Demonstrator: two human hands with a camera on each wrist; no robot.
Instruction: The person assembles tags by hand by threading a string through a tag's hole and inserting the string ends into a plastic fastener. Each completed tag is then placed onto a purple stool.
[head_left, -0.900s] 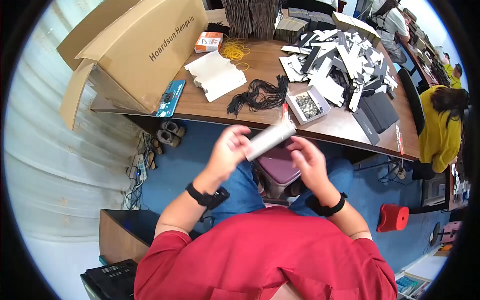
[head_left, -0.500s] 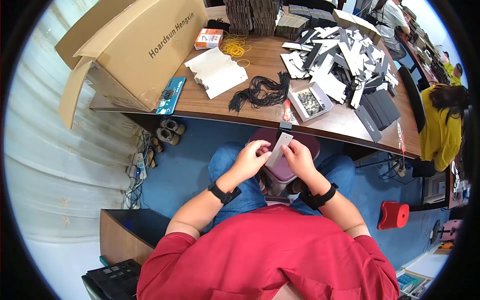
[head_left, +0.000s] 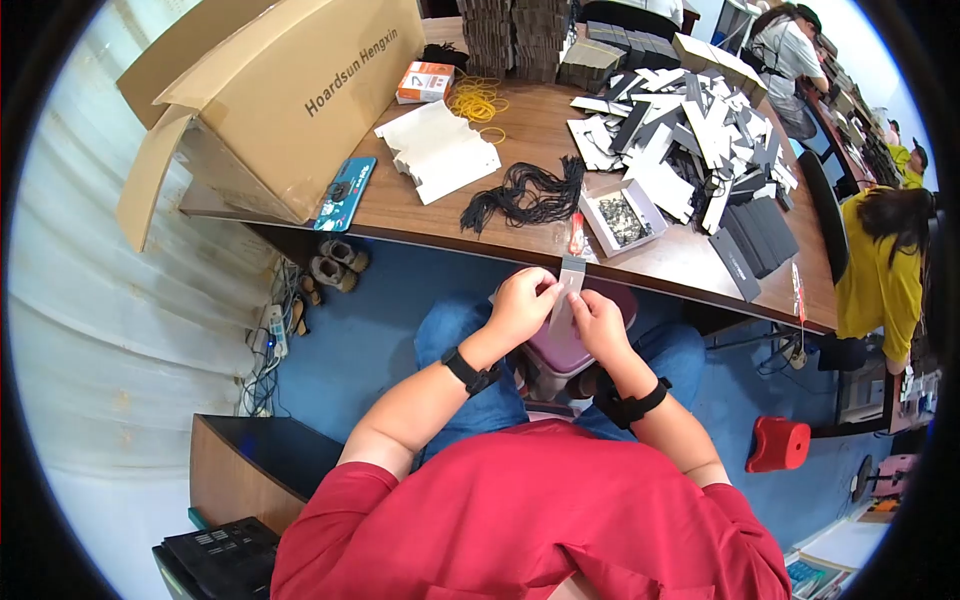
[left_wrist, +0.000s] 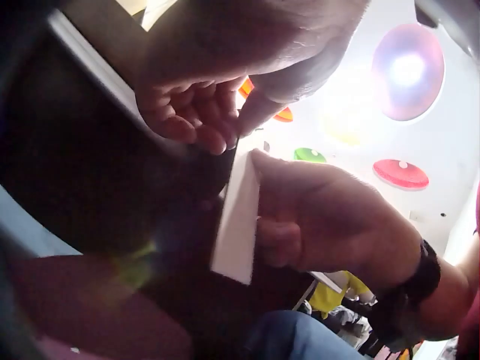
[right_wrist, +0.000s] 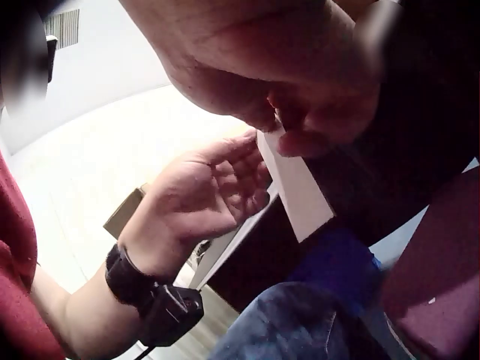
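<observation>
Between both hands is a pale, narrow card tag (head_left: 564,315), held over the lap just off the table's front edge. My left hand (head_left: 522,308) pinches it near its upper end with thumb and fingertips, the other fingers curled. From the other side my right hand (head_left: 602,326) pinches the same tag between thumb and fingers. In the left wrist view, the tag (left_wrist: 238,225) hangs down with its lower end free. The right wrist view shows the tag (right_wrist: 301,191) slanting below the fingertips, which hide its top end. A small dark piece (head_left: 573,263) shows just beyond the tag, at the table edge.
On the table (head_left: 400,222) lie black cords (head_left: 525,195), an open box of small parts (head_left: 624,216), a heap of black and white tags (head_left: 690,140) and yellow rubber bands (head_left: 477,100). A large carton (head_left: 300,110) stands left. Below the hands is a purple stool (head_left: 565,350).
The tag has turned from slanted to nearly upright and shifted up towards the table edge. Both hands have come together on it; the right hand was apart from it at first.
</observation>
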